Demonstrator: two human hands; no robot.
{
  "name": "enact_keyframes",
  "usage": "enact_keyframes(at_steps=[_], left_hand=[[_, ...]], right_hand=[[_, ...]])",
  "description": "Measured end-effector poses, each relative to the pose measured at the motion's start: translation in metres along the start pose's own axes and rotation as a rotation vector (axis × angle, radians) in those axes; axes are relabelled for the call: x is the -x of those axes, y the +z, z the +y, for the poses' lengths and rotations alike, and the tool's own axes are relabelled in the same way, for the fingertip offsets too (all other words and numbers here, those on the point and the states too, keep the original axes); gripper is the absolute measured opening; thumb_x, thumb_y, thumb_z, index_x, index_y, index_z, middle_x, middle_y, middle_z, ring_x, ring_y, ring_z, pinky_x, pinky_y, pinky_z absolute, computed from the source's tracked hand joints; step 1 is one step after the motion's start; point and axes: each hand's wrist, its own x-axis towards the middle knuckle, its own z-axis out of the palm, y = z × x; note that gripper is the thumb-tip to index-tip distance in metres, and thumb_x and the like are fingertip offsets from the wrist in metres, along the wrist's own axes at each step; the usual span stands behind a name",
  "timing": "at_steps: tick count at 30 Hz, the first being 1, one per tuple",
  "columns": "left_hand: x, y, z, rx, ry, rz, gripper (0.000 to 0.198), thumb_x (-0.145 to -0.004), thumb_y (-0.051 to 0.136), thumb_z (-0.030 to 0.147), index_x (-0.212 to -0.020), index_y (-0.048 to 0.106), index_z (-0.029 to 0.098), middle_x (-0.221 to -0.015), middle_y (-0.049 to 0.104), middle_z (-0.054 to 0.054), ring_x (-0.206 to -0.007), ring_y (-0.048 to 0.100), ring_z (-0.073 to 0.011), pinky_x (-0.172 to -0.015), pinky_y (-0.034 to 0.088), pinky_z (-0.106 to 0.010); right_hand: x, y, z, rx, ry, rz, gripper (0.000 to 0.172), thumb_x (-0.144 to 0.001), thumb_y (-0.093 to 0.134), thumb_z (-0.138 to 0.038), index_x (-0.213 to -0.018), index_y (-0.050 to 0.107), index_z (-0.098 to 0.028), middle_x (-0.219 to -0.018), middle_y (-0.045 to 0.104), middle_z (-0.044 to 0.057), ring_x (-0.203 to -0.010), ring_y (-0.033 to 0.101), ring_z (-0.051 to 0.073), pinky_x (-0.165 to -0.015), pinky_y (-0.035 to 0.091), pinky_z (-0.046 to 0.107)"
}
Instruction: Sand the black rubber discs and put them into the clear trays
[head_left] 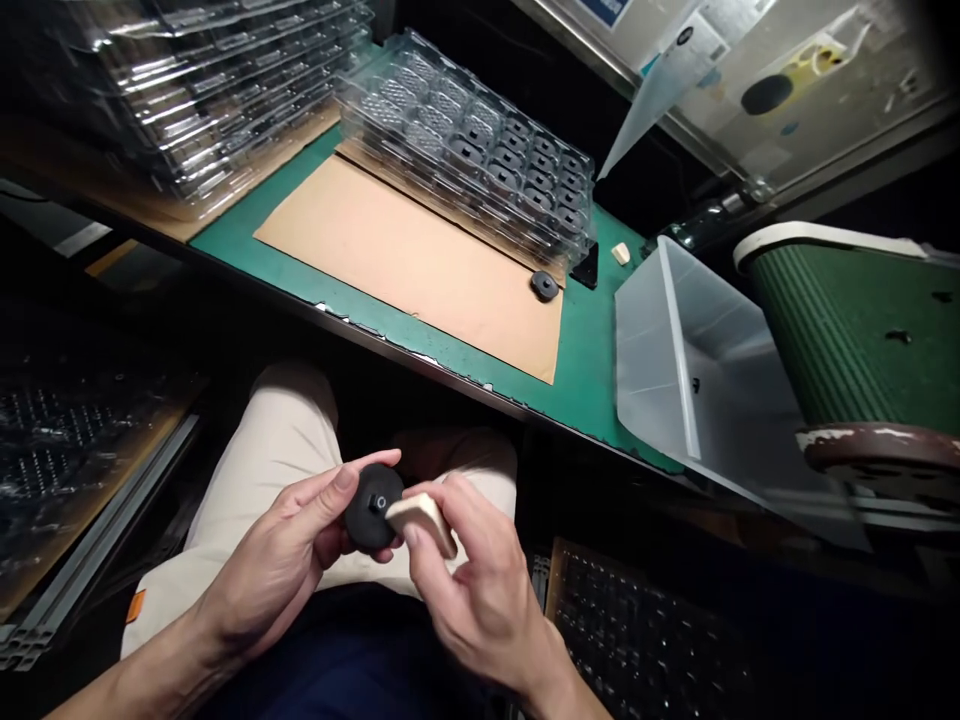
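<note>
Above my lap, my left hand grips a round black part by its rim, its face with a small raised centre turned up. My right hand pinches a beige block, which looks like a sanding or polishing pad. One corner of the block is at the raised centre of the black part; whether they touch, I cannot tell. A similar black part lies on the right end of the brown cardboard sheet on the bench.
On the green bench top, a clear compartment tray holds several black parts. Stacked clear trays rise at the left. At the right stand a translucent bin and a green ribbed conveyor. A small beige piece lies near the bin.
</note>
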Motion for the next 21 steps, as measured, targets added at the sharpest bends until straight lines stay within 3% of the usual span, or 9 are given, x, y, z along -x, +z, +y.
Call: enact_keyframes(at_steps=[2,5,10,13,18,21], left_hand=[[0.0002,0.0001,0.0012,0.017,-0.012,-0.015,0.043,-0.099,0.061,0.047,-0.129,0.074,0.02,-0.1,0.076,-0.009,-0.081,0.065,-0.0189,-0.078,0.056,-0.03],[0.0012,-0.0007,0.0022,0.01,-0.017,-0.047,0.043,-0.098,0.062,0.047,-0.127,0.074,0.019,-0.099,0.076,-0.009,-0.078,0.067,-0.0201,-0.081,0.056,-0.033],[0.0015,-0.0026,0.0012,0.041,-0.005,0.02,0.041,-0.097,0.065,0.045,-0.129,0.073,0.021,-0.109,0.077,-0.01,-0.102,0.068,-0.0236,-0.091,0.055,-0.031],[-0.0001,-0.0029,0.0005,0.048,0.016,-0.011,0.04,-0.097,0.065,0.043,-0.13,0.073,0.022,-0.105,0.077,-0.009,-0.098,0.07,-0.0238,-0.092,0.055,-0.033],[-0.0025,-0.0028,-0.0001,0.053,0.009,0.023,0.039,-0.096,0.066,0.042,-0.129,0.074,0.022,-0.116,0.077,-0.01,-0.103,0.069,-0.0235,-0.091,0.055,-0.029],[-0.0016,-0.0003,-0.0004,0.041,-0.009,-0.02,0.04,-0.096,0.067,0.043,-0.128,0.074,0.021,-0.111,0.077,-0.01,-0.096,0.071,-0.0242,-0.092,0.056,-0.034]], right_hand=[[-0.0007,-0.0001,-0.0016,-0.057,-0.003,-0.033,0.017,-0.098,0.052,-0.011,-0.105,0.064,-0.02,-0.086,0.059,0.001,-0.074,0.053,0.014,-0.07,0.044,0.03],[-0.0015,0.0006,-0.0009,0.045,0.009,0.065,0.02,-0.097,0.052,-0.011,-0.109,0.065,-0.02,-0.086,0.057,0.001,-0.071,0.05,0.014,-0.068,0.042,0.031],[0.0,0.0044,0.0013,-0.043,0.027,-0.01,0.017,-0.097,0.054,-0.015,-0.109,0.064,-0.019,-0.084,0.056,0.001,-0.074,0.052,0.015,-0.069,0.043,0.031],[0.0005,0.0061,0.0011,-0.006,0.035,0.069,0.02,-0.097,0.052,-0.013,-0.112,0.064,-0.019,-0.086,0.056,0.001,-0.072,0.051,0.014,-0.069,0.043,0.031],[0.0003,0.0042,0.0029,-0.054,0.04,0.0,0.016,-0.097,0.053,-0.014,-0.107,0.065,-0.019,-0.085,0.057,0.002,-0.074,0.053,0.015,-0.069,0.045,0.031],[0.0017,0.0044,0.0052,0.044,0.012,0.093,0.023,-0.096,0.053,-0.011,-0.114,0.065,-0.019,-0.088,0.058,0.002,-0.072,0.052,0.014,-0.068,0.044,0.031]])
